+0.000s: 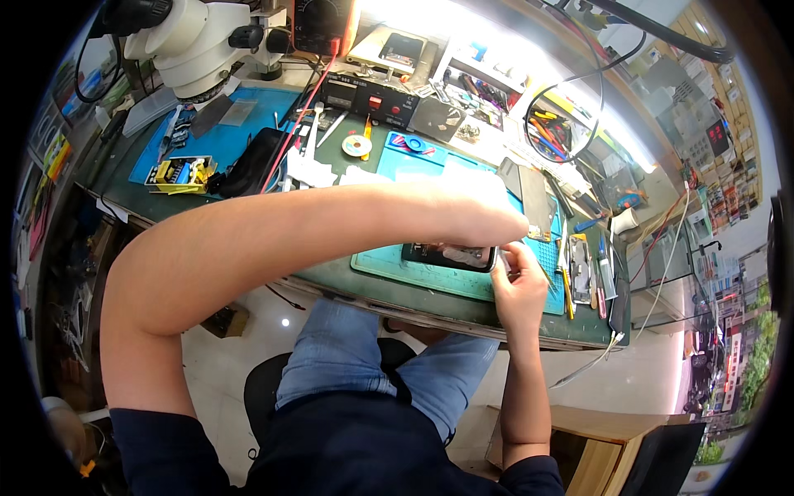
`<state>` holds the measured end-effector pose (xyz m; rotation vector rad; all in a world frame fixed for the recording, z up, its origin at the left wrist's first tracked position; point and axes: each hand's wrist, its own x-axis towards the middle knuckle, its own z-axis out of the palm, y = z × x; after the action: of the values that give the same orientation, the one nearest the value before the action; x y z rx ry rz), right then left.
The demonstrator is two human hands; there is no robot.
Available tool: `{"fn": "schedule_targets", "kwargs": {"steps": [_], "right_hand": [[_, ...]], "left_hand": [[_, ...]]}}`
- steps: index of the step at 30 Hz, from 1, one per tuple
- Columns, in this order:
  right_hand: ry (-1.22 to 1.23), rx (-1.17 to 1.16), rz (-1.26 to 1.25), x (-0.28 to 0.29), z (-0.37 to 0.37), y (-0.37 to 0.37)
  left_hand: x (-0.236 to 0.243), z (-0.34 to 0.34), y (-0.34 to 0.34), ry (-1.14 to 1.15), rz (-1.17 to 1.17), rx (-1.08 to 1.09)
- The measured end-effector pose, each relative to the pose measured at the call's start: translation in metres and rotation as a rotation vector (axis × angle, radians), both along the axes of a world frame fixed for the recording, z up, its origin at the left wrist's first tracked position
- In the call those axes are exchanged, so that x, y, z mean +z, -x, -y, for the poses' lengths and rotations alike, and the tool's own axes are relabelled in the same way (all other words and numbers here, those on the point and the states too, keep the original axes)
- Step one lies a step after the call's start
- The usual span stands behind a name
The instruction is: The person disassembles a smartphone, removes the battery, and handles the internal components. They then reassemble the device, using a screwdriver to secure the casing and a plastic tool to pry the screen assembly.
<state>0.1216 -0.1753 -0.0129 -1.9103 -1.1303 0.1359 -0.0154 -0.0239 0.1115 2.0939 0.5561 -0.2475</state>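
Note:
A black smartphone (423, 255) lies on the turquoise work mat (430, 277) in front of me, partly covered by my arm. My left forearm stretches across the bench from the left, above the phone. At its end my left hand (506, 213) is bent over the phone's right part; glare and the wrist hide its fingers. My right hand (523, 285) is at the phone's right end, thumb and fingers curled together in a pinch. Something small and pale shows at the fingertips, too small to name.
Flat phone parts (538, 207) and a yellow-handled tool (567, 281) lie along the mat's right side. A solder spool (356, 146) and white tissue (313, 172) sit beyond my forearm. At the back left stands a microscope (186, 50), with a yellow box (178, 175) nearby. A red cable (302, 116) crosses the bench.

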Motion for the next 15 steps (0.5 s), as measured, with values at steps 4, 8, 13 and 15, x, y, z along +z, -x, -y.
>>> {"fn": "schedule_targets", "kwargs": {"steps": [4,8,13,15], "right_hand": [[-0.065,0.122,0.592,0.013,-0.002,0.003],[-0.313,0.478,0.216,0.058,-0.025,0.033],[-0.236,0.561,0.31,0.065,-0.049,0.029],[-0.24,0.589,0.327,0.065,-0.056,0.025]], "left_hand": [[-0.021,-0.012,0.003,0.065,0.116,0.081],[-0.026,-0.024,0.015,0.234,0.192,0.057],[-0.022,-0.03,0.035,0.436,0.283,0.063],[-0.029,-0.026,0.04,0.492,0.406,0.079]]}}
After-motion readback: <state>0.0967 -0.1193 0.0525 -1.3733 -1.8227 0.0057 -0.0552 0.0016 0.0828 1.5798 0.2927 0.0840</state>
